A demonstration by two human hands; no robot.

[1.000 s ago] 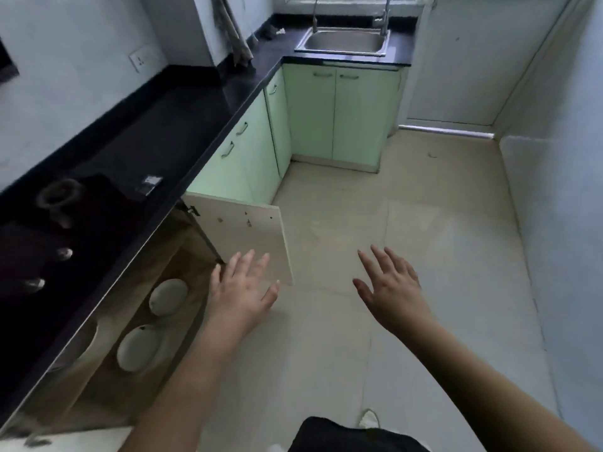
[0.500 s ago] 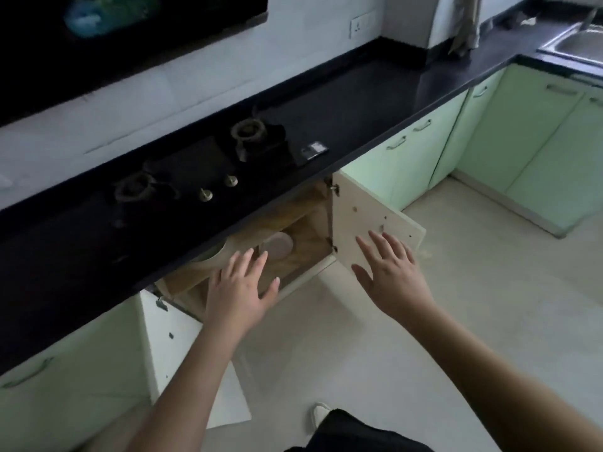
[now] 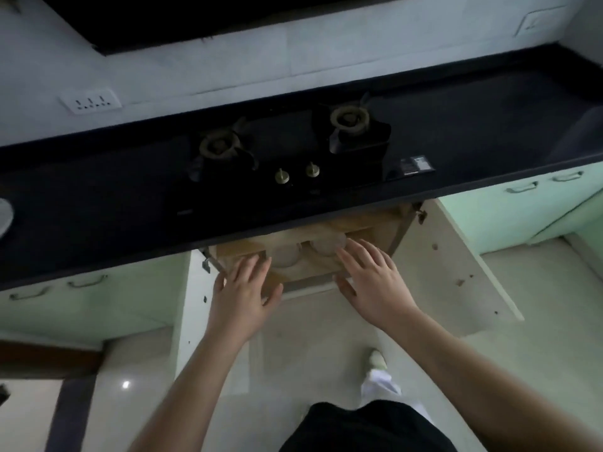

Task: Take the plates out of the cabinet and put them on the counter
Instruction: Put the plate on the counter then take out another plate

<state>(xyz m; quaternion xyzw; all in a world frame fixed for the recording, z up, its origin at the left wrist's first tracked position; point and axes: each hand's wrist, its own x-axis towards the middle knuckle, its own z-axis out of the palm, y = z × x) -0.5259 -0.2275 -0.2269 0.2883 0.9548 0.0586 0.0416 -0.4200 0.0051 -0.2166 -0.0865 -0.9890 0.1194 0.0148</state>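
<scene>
Under the black counter (image 3: 107, 207) a cabinet (image 3: 368, 228) stands with both doors swung out. Two pale round plates lie on its wooden floor: the left plate (image 3: 286, 254) and the right plate (image 3: 328, 244), both partly hidden by the counter's edge. My left hand (image 3: 243, 293) hovers open at the cabinet's front lip, just left of the left plate. My right hand (image 3: 372, 278) is open too, its fingertips right beside the right plate. Neither hand holds anything.
A two-burner gas hob (image 3: 293, 151) with two knobs sits in the counter above the cabinet. The open right door (image 3: 456, 265) and left door (image 3: 192, 305) flank my arms. Green cabinet fronts (image 3: 509, 216) run either side. A pale round object (image 3: 4, 215) shows at the counter's far left.
The view has swung from the sink end of the kitchen to face the hob and open cabinet head-on. Both open hands have moved forward to the cabinet's mouth, near the plates.
</scene>
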